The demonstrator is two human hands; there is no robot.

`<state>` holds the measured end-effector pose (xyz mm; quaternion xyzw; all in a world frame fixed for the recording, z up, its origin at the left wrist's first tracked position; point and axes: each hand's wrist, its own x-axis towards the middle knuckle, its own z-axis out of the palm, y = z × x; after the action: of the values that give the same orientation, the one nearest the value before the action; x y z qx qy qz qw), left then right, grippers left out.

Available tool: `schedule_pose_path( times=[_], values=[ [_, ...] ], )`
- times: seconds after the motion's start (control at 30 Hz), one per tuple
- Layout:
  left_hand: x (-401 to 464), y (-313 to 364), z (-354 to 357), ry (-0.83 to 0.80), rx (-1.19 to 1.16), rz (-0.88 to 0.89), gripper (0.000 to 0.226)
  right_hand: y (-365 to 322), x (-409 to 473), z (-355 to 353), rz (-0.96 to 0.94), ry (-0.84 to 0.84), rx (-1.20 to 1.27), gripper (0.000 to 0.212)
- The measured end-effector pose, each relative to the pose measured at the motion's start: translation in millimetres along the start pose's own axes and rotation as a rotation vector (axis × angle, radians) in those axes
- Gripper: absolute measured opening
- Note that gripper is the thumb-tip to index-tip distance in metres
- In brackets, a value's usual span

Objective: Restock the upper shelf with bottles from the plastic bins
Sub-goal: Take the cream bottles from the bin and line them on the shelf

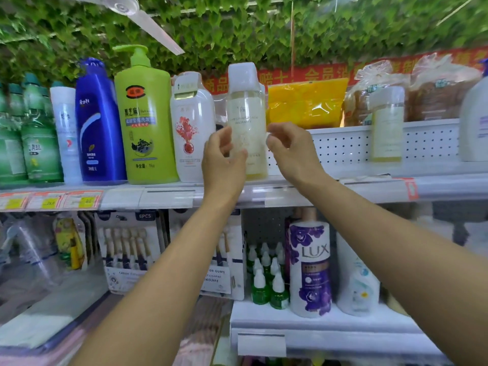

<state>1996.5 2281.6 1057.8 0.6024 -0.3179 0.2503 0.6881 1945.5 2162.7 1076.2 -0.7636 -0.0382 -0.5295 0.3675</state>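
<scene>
The clear bottle (247,122) stands upright on the upper shelf (303,192), close to its front edge, and both hands frame its lower half. Its long axis runs vertical, cap up. The left hand (223,159) sits at the bottle's left side with fingers loosely curled, fingertips at or just touching the wall; whether it presses cannot be told. The right hand (289,149) hangs just beside the bottle's right side, fingers curled and relaxed, holding nothing, with a sliver of gap showing. The left hand is the nearer, so any final nudge or straightening likely falls to it.

The bottle is transparent with a pale yellow liquid, a tall frosted white cap and faint printed lettering facing forward. It stands just right of a white bottle with red flowers (191,128), near touching it, and left of a yellow bag (306,101) further back on the shelf. A second similar bottle (386,125) stands well apart toward the right end.
</scene>
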Motion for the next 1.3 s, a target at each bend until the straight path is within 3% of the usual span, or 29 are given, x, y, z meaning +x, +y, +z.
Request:
schedule_pose_path(
  times=[0.13, 0.33, 0.63, 0.87, 1.03, 1.17, 1.3],
  values=[
    [-21.3, 8.6, 0.7, -0.014, -0.248, -0.042, 0.032, -7.2, -27.4, -13.7, -0.064, 0.131, 0.088, 0.024],
    [-60.0, 8.9, 12.5, -0.134, -0.454, -0.206, 0.021, 4.2, -63.2, -45.0, 0.005, 0.209, 0.125, 0.021],
    [-127.7, -18.4, 50.8, -0.479, -0.533, -0.372, 0.018, 41.2, -129.8, -80.7, 0.183, 0.344, 0.083, 0.022],
    [-166.5, -44.0, 80.6, -0.616, -0.532, -0.509, 0.02, 67.6, -182.8, -102.8, 0.272, 0.366, -0.032, 0.021],
    [-201.0, -68.6, 97.9, -0.687, -0.509, -0.692, 0.013, 100.7, -228.3, -125.1, 0.441, 0.347, -0.107, 0.022],
    [-233.9, -84.0, 116.4, -0.762, -0.462, -0.79, 0.017, 128.6, -271.0, -150.4, 0.718, 0.215, -0.184, 0.021],
    [-277.4, -86.9, 145.9, -0.889, -0.453, -0.899, 0.008, 147.4, -315.1, -183.6, 0.946, 0.143, -0.245, 0.018]
  ],
)
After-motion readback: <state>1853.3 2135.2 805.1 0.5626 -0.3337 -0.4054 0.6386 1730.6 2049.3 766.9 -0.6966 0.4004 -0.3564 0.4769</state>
